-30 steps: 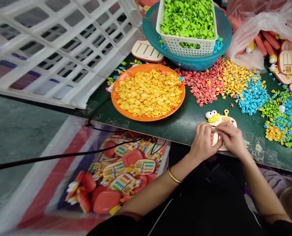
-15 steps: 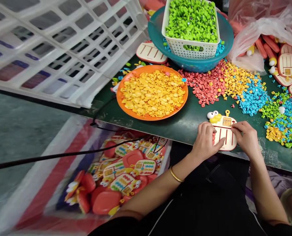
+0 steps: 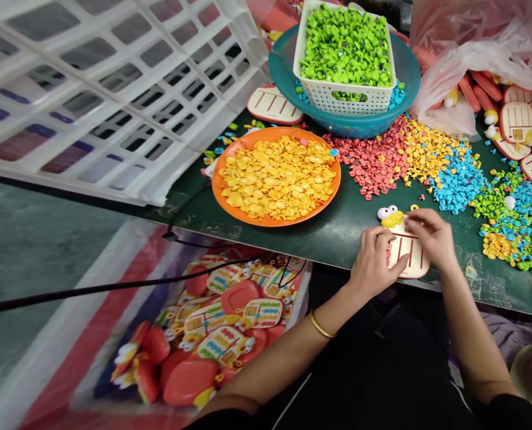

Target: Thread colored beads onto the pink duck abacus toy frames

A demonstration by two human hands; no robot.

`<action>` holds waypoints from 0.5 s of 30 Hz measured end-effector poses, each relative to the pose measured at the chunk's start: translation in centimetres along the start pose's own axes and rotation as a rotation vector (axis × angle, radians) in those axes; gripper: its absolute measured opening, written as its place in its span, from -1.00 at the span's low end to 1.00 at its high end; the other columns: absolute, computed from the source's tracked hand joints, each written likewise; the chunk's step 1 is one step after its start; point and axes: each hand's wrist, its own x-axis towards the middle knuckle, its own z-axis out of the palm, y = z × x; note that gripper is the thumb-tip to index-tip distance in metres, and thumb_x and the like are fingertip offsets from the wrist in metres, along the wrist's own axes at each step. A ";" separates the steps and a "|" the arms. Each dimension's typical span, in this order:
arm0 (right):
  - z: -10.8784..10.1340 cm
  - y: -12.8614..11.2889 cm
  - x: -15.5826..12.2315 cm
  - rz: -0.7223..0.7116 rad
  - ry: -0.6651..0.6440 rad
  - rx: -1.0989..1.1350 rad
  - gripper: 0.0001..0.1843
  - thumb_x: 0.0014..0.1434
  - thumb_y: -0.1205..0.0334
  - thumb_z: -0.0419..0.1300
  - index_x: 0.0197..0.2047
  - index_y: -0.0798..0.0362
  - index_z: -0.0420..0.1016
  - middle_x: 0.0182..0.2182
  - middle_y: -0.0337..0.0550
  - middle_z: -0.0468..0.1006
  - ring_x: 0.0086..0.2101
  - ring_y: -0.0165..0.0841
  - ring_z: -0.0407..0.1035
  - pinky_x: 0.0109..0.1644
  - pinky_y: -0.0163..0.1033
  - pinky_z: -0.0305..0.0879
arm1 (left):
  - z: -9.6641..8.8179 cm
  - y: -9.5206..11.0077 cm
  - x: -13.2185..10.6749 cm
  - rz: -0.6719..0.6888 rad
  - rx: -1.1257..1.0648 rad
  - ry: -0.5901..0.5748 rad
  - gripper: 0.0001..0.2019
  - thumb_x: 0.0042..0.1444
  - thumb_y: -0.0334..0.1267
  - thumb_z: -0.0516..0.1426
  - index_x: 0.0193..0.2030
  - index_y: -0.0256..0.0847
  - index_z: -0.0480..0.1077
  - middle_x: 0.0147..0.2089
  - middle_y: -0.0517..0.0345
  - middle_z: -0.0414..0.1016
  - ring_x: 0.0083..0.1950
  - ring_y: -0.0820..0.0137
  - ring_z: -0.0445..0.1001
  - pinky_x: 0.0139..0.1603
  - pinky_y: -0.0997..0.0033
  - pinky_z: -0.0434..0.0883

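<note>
A cream toy board (image 3: 410, 257) with red grooves lies by the table's front edge. It has a yellow-billed, big-eyed head (image 3: 390, 218) at its top left and a yellow ring on top. My left hand (image 3: 372, 263) grips the board's left edge, thumb across its face. Several small red pieces sit in the leftmost groove beside those fingers. My right hand (image 3: 434, 242) is over the board's upper right with its fingers bent together, covering the square panel there. Whatever may be between those fingertips is hidden.
An orange plate (image 3: 216, 194) of yellow pieces lies to the left. Behind it, a white basket (image 3: 360, 98) of green pieces sits in a blue basin (image 3: 279, 65). Loose red pieces (image 3: 373, 167) and blue pieces (image 3: 456, 185) are heaped rightward. A white crate (image 3: 158, 185) leans at left.
My right hand has moved up and left across the board, from its right edge onto the square panel. My left hand keeps its grip. The view has shifted slightly.
</note>
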 end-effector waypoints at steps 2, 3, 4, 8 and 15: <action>-1.8 1.5 2.5 -0.007 0.212 -0.170 -0.79 0.21 0.17 0.15 -0.17 0.02 0.59 -0.21 -0.05 0.59 -0.19 -0.22 0.47 -0.08 -0.08 0.43 | -0.1 0.1 0.0 0.035 0.029 -0.041 -0.58 0.20 -0.13 0.20 0.13 -0.22 0.26 0.10 -0.12 0.31 0.15 0.08 0.27 0.19 0.00 0.35; -2.5 2.1 4.0 -0.020 0.276 -0.267 -0.77 0.22 0.19 0.13 -0.17 0.03 0.60 -0.22 -0.03 0.58 -0.20 -0.21 0.46 -0.08 -0.06 0.42 | -0.1 0.1 0.1 0.049 0.034 -0.059 -0.59 0.22 -0.14 0.19 0.15 -0.22 0.27 0.12 -0.12 0.33 0.17 0.07 0.26 0.22 -0.01 0.33; -3.1 2.6 5.6 -0.043 0.290 -0.356 -0.75 0.23 0.21 0.10 -0.16 0.05 0.60 -0.22 -0.01 0.58 -0.20 -0.19 0.45 -0.05 -0.04 0.40 | -0.2 0.1 0.1 0.055 0.034 -0.067 -0.60 0.23 -0.15 0.17 0.15 -0.22 0.29 0.12 -0.11 0.34 0.18 0.07 0.26 0.24 0.00 0.32; -2.7 3.5 11.5 -0.162 0.081 -0.617 -0.70 0.23 0.31 0.08 -0.06 0.09 0.59 -0.09 0.12 0.55 -0.04 -0.07 0.36 0.11 0.05 0.28 | -0.2 0.1 0.1 0.033 0.028 -0.054 -0.63 0.22 -0.14 0.17 0.11 -0.25 0.35 0.08 -0.12 0.37 0.16 0.08 0.27 0.23 0.01 0.34; -1.6 3.8 12.0 -0.243 -0.235 -0.678 -0.63 0.28 0.37 -0.01 -0.03 0.07 0.60 -0.07 0.08 0.53 -0.03 -0.12 0.35 0.09 -0.03 0.29 | -0.4 0.0 0.1 0.016 0.010 -0.060 -0.64 0.21 -0.15 0.18 0.10 -0.23 0.37 0.06 -0.10 0.37 0.14 0.10 0.29 0.21 0.02 0.36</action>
